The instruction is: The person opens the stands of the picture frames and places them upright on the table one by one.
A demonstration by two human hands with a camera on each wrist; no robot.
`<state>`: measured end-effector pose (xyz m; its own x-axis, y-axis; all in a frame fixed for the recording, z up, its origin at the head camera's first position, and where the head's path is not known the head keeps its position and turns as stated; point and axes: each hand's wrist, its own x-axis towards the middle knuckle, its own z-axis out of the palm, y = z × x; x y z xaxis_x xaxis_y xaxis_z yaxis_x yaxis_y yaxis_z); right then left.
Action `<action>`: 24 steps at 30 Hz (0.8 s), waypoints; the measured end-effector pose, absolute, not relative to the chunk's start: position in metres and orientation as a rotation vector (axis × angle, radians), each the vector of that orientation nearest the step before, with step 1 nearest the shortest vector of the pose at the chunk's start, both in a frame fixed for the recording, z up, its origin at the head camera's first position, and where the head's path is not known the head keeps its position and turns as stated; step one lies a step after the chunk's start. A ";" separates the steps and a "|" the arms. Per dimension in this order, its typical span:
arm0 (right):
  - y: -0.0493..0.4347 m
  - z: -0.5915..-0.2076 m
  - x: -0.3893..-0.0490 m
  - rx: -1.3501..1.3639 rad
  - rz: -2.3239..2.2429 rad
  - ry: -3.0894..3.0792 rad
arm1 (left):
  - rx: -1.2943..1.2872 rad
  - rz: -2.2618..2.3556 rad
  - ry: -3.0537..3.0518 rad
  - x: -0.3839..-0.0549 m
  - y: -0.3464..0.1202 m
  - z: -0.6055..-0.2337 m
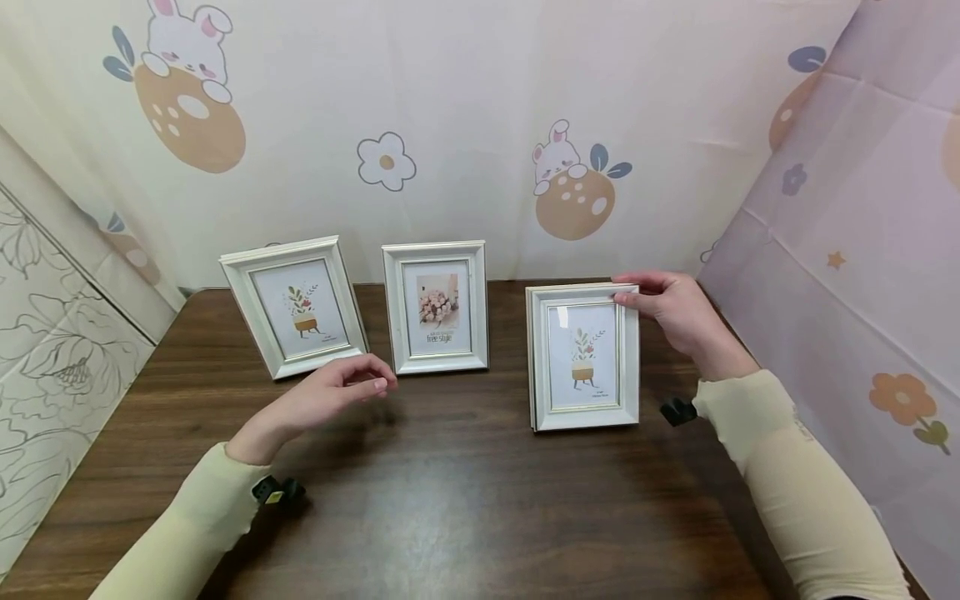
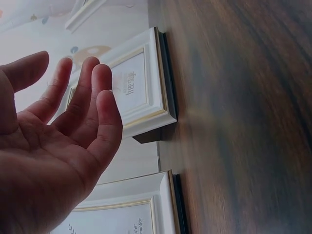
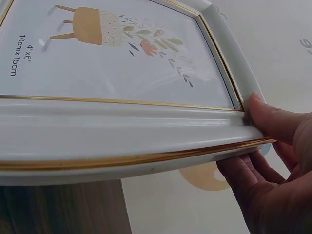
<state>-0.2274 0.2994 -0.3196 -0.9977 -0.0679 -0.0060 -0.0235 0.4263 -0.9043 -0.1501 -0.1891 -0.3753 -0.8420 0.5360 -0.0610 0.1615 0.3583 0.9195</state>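
At the right, my right hand [image 1: 671, 312] pinches the upper right corner of a white picture frame [image 1: 628, 367] with a potted-plant print. In the right wrist view, the thumb lies on the front of the white moulding [image 3: 122, 126] and the fingers are behind it. My left hand [image 1: 333, 396] holds nothing; its fingers are loosely bent, in front of two more standing frames. The left picture frame [image 1: 258, 308] bears a similar plant print and leans at an angle. The middle picture frame [image 1: 393, 308] shows pink flowers; in the left wrist view the fingers overlap it.
The frames stand toward the back of a dark wooden table [image 1: 450, 492]. Behind it hangs a pale curtain [image 1: 465, 100] printed with rabbits and flowers, which continues along the right side. A patterned white panel [image 1: 60, 367] borders the left. Small black devices sit on both wrists.
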 end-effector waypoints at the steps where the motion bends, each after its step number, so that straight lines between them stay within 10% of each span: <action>1: 0.300 -0.320 -0.227 -0.093 -1.683 2.610 | 0.617 1.472 2.280 -0.151 -0.189 -0.375; 24: 0.301 -0.324 -0.219 -0.521 -2.222 2.154 | 0.552 1.431 2.355 -0.172 -0.205 -0.374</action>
<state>-0.2193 0.3012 -0.3243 -0.9448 -0.2303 0.2330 -0.2257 -0.0578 -0.9725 -0.1717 -0.2045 -0.3742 -0.8706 0.4858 -0.0775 0.1551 0.4205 0.8939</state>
